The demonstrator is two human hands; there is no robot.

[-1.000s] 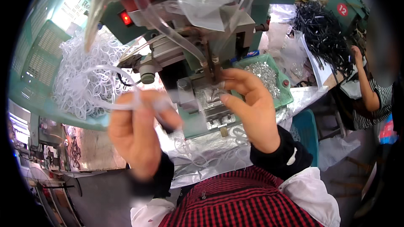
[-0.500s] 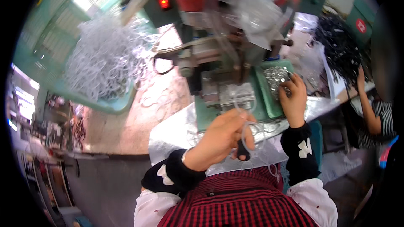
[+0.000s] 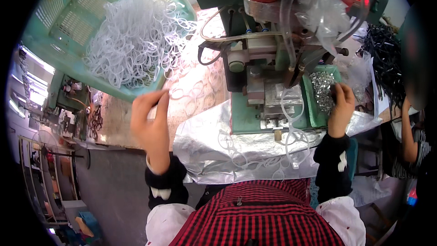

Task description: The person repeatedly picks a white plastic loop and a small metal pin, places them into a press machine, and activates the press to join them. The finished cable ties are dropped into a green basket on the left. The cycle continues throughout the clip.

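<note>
My left hand [image 3: 151,125] is between the green basket [image 3: 119,92] and the machine. Its thumb and index fingertip come close together, and I cannot make out anything between them. Beside it, clear plastic eyeglass frames [image 3: 191,93] lie on the table. My right hand [image 3: 342,111] is at the right rim of a green tray [image 3: 312,117] of small shiny metal pieces [image 3: 322,90]. Its fingers are curled, with something dark at the tips. At the front of the machine [image 3: 273,94], a clear eyeglass frame [image 3: 298,130] sits at the metal fixture, one rim hanging past the edge; neither hand touches it.
A big heap of clear eyeglass frames [image 3: 132,45] fills the basket. More clear frames lie on silver foil [image 3: 205,150] along the front edge. Cables and a clear hose [image 3: 284,23] loop by the machine. At right are black strips [image 3: 380,59] and another person's arm [image 3: 407,132].
My left hand has let go of a clear eyeglass frame, now at the fixture, and moved left toward the loose frames. My right hand stays at the tray. The view has shifted.
</note>
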